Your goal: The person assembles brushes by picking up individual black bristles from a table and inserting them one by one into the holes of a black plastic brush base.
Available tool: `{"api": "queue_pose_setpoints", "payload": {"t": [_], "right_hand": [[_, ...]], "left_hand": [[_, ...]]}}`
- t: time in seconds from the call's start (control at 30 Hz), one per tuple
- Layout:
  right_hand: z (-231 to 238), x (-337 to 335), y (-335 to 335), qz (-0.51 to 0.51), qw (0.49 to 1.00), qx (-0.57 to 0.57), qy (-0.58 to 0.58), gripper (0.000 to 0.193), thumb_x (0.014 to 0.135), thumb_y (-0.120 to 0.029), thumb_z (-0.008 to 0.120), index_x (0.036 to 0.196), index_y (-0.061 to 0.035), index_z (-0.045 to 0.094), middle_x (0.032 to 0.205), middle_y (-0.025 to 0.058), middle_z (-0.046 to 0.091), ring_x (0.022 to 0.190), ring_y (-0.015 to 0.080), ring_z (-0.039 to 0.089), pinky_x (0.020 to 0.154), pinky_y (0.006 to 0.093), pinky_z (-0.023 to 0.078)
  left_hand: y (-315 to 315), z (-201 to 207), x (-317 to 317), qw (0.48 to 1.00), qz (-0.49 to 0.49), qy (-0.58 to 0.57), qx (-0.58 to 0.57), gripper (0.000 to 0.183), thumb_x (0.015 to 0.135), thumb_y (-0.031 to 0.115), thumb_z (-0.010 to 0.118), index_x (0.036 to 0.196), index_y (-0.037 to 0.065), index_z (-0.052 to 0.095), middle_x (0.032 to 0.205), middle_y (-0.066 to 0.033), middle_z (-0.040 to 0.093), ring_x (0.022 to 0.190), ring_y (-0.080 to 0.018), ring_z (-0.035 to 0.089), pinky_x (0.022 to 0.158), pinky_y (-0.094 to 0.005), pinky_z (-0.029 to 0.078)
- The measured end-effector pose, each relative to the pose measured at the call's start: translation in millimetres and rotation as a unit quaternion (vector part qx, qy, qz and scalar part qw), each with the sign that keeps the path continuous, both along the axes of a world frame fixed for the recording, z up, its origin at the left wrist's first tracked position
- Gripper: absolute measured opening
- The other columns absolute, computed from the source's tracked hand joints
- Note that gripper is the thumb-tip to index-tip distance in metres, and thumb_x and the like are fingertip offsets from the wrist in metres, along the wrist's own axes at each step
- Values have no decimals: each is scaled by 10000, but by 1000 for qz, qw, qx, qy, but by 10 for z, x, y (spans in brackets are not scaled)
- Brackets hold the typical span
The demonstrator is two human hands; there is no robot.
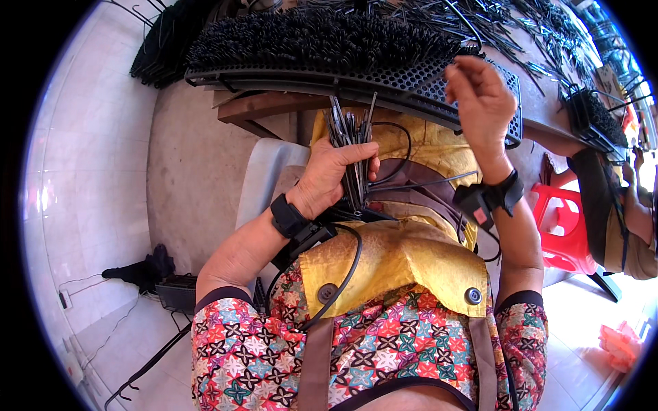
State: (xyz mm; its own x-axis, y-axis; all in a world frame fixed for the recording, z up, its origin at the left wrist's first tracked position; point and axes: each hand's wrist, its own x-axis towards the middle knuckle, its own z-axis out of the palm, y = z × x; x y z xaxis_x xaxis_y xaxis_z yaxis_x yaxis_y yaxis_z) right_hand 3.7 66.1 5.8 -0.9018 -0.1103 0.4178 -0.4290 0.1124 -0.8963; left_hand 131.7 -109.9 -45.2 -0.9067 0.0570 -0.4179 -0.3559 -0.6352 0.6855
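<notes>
Wooden workbench [274, 104] along top of view. On it: black perforated tray [425, 75] packed with upright black pins [315, 38]; loose black rods [507, 27] scattered behind; smaller filled tray [596, 120] at right end.

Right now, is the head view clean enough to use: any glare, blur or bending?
Head view: strong fisheye, with the perforated tray bowed and the corners black; glare washes out the tiled floor at left and the right rim; the left hand and its bundle of black sticks are sharp, the right hand too.
</notes>
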Motion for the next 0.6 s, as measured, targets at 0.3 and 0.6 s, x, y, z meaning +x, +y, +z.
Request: {"api": "queue_pose_setpoints", "payload": {"t": [0.3,0.6], "right_hand": [[-10,-337,-174,-66,917,166,355,149,773,-24,644,918,-20,611,802,123,636,695,269,626,625,306,505],[-27,-405,-207,9,862,256,437,235,727,8,594,960,-19,576,776,133,602,718,307,597,618,377,502]], "left_hand": [[30,12,19,1000,-12,2,-24,175,796,59,659,932,14,560,733,-81,609,632,-162,606,563,-274,510],[51,41,28,998,-22,20,-57,147,791,49,661,894,9,565,710,-86,609,613,-159,598,557,-269,499]]}}
